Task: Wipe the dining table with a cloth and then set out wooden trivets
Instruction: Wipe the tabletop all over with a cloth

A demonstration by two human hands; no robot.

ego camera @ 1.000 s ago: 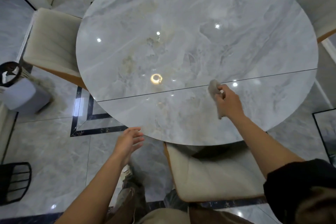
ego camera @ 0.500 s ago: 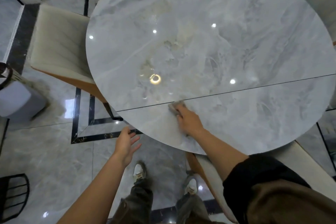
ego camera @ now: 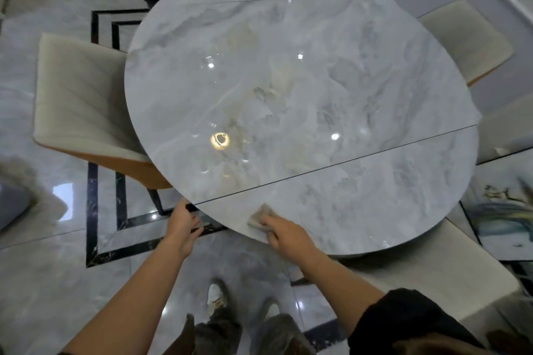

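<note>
Just inside table (ego camera: 288,37) edge, cloth (ego camera: 258,216) under right hand (ego camera: 288,235), left hand (ego camera: 181,225) at rim.

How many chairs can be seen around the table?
4: left chair, far-right chair, right chair and near-right chair, all by the table. Pale shapes at the top edge may be more chairs; that cannot be told.
</note>
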